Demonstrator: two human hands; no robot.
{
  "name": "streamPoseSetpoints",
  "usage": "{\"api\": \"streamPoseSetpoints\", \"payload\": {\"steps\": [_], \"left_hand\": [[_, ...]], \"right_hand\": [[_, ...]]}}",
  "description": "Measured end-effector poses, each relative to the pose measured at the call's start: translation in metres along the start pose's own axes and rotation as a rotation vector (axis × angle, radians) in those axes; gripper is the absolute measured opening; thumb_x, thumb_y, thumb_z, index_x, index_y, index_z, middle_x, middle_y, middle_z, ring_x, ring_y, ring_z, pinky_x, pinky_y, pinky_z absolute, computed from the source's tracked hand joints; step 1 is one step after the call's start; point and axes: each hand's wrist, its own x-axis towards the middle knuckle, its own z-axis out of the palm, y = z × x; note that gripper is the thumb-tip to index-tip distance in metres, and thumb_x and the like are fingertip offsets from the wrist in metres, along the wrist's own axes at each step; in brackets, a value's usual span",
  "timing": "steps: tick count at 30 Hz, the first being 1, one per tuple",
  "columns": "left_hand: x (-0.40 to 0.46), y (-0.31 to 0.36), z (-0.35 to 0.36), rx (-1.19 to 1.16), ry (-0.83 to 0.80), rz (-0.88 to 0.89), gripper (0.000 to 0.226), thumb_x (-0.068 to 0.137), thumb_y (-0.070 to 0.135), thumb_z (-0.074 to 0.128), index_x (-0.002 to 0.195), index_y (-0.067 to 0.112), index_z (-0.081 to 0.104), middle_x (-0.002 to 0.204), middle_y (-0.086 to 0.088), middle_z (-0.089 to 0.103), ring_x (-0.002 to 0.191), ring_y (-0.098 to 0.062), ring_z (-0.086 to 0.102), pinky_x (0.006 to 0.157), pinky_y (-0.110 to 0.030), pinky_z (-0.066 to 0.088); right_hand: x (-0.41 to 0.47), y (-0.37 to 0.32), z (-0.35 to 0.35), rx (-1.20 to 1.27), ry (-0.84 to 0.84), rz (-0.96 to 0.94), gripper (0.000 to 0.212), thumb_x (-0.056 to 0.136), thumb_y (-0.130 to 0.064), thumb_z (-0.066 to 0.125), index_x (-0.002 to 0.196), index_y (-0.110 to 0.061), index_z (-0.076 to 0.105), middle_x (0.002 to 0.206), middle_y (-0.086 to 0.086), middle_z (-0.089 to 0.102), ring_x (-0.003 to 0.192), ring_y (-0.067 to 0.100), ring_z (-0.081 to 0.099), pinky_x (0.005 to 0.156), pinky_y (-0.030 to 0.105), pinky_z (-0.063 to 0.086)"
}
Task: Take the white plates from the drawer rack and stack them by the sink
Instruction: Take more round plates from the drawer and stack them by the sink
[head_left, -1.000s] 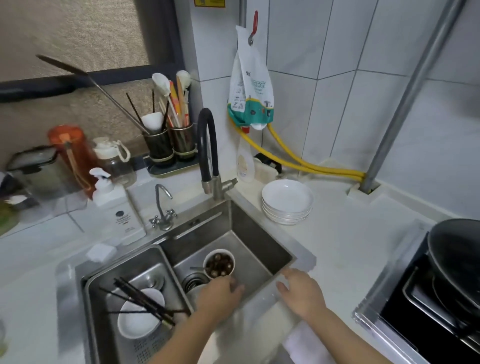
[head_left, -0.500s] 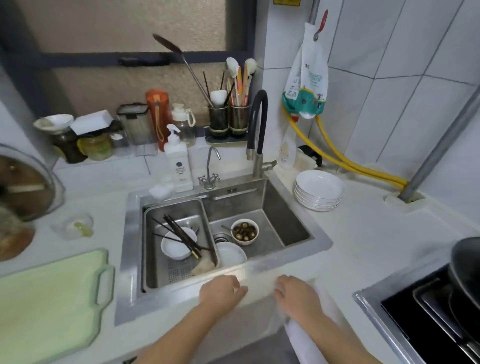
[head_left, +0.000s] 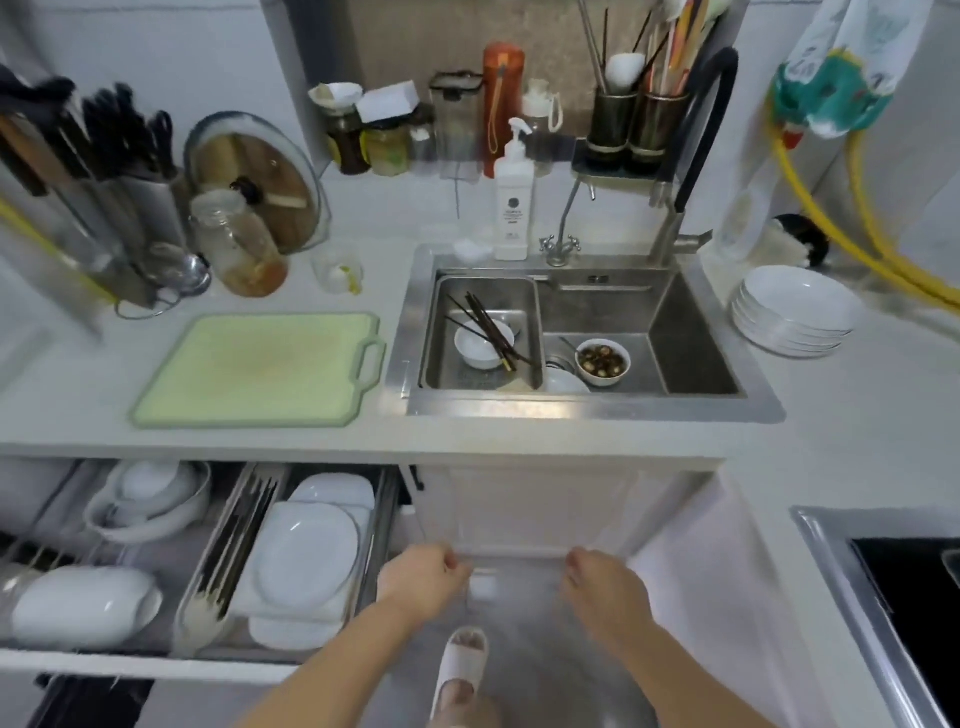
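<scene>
Both forearms run off the bottom edge, and motion blur smears the left hand (head_left: 423, 579) and right hand (head_left: 605, 587), so whether either grip is closed on anything cannot be told. The drawer rack (head_left: 197, 660) is cut by the left edge, and the table's front lip hides its back part. The white plates (head_left: 306, 556) in it overlap, so their number is unclear. The stack by the sink (head_left: 797, 312) shows only rims below its top plate. The hanging bag (head_left: 841, 83) and the utensil holders (head_left: 639, 124) lose their tops at the upper edge. The hob (head_left: 914, 587) is cropped at the right edge. Print on the soap bottle (head_left: 513, 208) is too small to read.
</scene>
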Motion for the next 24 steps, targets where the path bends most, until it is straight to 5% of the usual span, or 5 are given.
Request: {"api": "streamPoseSetpoints", "payload": {"steps": [5,8,12,17,24], "left_hand": [[-0.023,-0.051,-0.009,-0.065,0.086,-0.129,0.033,0.085,0.051,0.045,0.087,0.025,0.065,0.094,0.004,0.069,0.092,-0.019,0.064,0.073,-0.027,0.046],[-0.032,-0.08,-0.018,-0.151,0.103,-0.189,0.032,0.085,0.056,0.046,0.072,0.03,0.057,0.08,0.006,0.065,0.082,-0.017,0.063,0.067,-0.027,0.046],[-0.037,-0.122,-0.035,-0.19,0.124,-0.265,0.032,0.086,0.056,0.045,0.076,0.029,0.059,0.079,0.007,0.067,0.075,-0.013,0.06,0.056,-0.025,0.037],[-0.028,-0.175,-0.063,-0.172,0.076,-0.311,0.034,0.086,0.057,0.043,0.092,0.029,0.062,0.095,0.006,0.069,0.087,-0.018,0.062,0.077,-0.03,0.048],[0.003,-0.249,-0.1,-0.18,-0.002,-0.307,0.038,0.087,0.055,0.041,0.098,0.025,0.062,0.096,0.0,0.069,0.089,-0.021,0.065,0.079,-0.033,0.053]], "right_hand": [[0.002,-0.051,0.023,-0.029,-0.045,-0.088,0.031,0.089,-0.038,0.044,0.1,-0.017,0.064,0.108,0.008,0.07,0.105,0.026,0.062,0.083,0.029,0.047],[0.007,-0.085,0.033,-0.044,-0.105,-0.135,0.034,0.091,-0.04,0.044,0.109,-0.019,0.064,0.117,0.007,0.068,0.111,0.025,0.061,0.086,0.028,0.047],[0.016,-0.133,0.044,-0.07,-0.159,-0.202,0.028,0.092,-0.04,0.041,0.097,-0.02,0.06,0.113,0.007,0.067,0.107,0.024,0.061,0.076,0.03,0.044],[0.031,-0.195,0.055,-0.063,-0.159,-0.235,0.025,0.093,-0.039,0.042,0.091,-0.019,0.057,0.103,0.008,0.067,0.099,0.027,0.062,0.067,0.031,0.037],[0.053,-0.278,0.083,0.015,-0.226,-0.176,0.019,0.093,-0.038,0.043,0.08,-0.025,0.047,0.086,-0.001,0.056,0.09,0.021,0.061,0.064,0.027,0.036]]}}
